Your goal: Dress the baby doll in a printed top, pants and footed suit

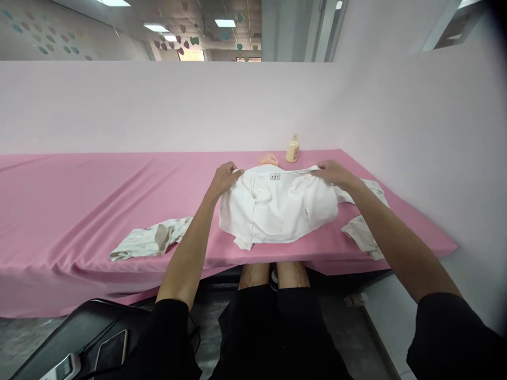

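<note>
Two hands point(225, 177) point(335, 173) gripping white garment point(283, 211), boxed black print point(275, 177), characters illegible

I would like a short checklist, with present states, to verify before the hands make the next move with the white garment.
1. Left hand on the white garment: ok, it holds one upper corner.
2. Right hand on the garment: ok, it holds the opposite upper corner.
3. Garment free of creases: not ok, folds show across it.
4. Bottle upright and apart from the garment: ok, it stands behind, near the wall.
5. Printed cloth at the left, apart from the garment: ok.
6. Pinkish object behind the garment identified: cannot tell, it is partly hidden.
</note>
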### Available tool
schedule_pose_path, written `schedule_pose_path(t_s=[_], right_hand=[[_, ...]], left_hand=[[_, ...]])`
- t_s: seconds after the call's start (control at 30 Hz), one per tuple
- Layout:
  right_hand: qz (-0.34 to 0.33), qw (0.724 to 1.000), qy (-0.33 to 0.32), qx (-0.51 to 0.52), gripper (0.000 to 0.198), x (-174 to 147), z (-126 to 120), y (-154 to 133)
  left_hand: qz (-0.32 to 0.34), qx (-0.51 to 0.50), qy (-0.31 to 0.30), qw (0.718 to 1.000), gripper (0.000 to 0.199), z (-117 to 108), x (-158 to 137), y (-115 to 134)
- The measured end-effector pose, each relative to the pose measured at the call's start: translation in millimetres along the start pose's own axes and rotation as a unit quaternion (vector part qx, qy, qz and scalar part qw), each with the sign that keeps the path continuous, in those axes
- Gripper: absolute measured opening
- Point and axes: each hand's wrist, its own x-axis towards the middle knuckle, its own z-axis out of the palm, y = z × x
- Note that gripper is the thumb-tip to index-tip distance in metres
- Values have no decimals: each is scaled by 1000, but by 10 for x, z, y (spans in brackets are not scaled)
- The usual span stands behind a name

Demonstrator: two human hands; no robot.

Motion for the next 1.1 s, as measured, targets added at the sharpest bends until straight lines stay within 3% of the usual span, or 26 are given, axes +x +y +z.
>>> schedule_pose_path(t_s=[0.1,0.3,0.43,0.7,0.8,0.9,0.97,1.1], right_hand=[[23,994,-60,89,28,139,82,151],[20,985,-109,129,37,323,182,326],[29,985,-105,135,43,378,172,196],[-30,951,-128,280,39,445,266,-528],[-44,935,-125,330,35,482,325,-737],[-51,927,-123,350,31,581,436,-921],[-51,921,-141,359,28,704,576,-1025],[-31,925,-154,346,18,1058,1052,-1109]], left_hand=[[-6,46,-25,999,30,85,140,-235],[-42,95,-89,991,33,86,243,-570],[-35,101,-94,990,36,-275,278,-600],[-103,150,19,983,49,-1363,280,-320],[-120,145,66,980,53,-1688,208,-322],[-132,135,112,976,60,-1935,238,-503],[-151,131,110,974,62,-2015,342,-726],[-182,155,55,970,67,-1900,666,-1342]])
